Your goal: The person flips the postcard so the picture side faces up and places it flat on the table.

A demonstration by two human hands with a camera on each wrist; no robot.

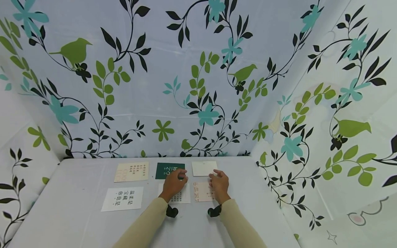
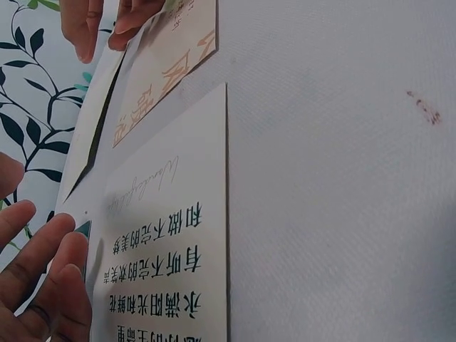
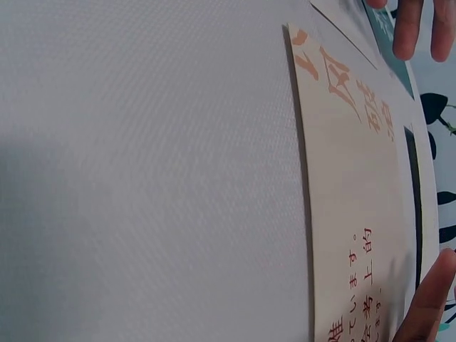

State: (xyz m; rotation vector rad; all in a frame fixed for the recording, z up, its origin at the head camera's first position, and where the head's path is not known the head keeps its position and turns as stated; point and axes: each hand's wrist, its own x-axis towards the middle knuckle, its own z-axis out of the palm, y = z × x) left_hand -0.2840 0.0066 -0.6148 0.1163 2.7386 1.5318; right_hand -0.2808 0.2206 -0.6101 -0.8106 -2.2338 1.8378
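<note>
My left hand [image 1: 174, 185] hovers over the cards in the middle, fingers loosely bent and holding nothing. Beneath it are a dark green card [image 1: 164, 169] with white characters and a white card [image 2: 171, 192] printed with dark text. My right hand [image 1: 220, 184] is above a beige card [image 1: 203, 193] with orange and red characters. Its fingertips are at the near edge of a blank cream card [image 1: 203, 168]. In the left wrist view the right thumb and finger stand apart at this card, and a dark shadow lies under the cream card's edge.
On the left side of the white table [image 1: 87, 220] lie a cream card [image 1: 131, 172] with small text and a white card [image 1: 122, 198] with large black characters. Patterned cloth walls [image 1: 173, 120] with leaves and birds border the table's back and sides.
</note>
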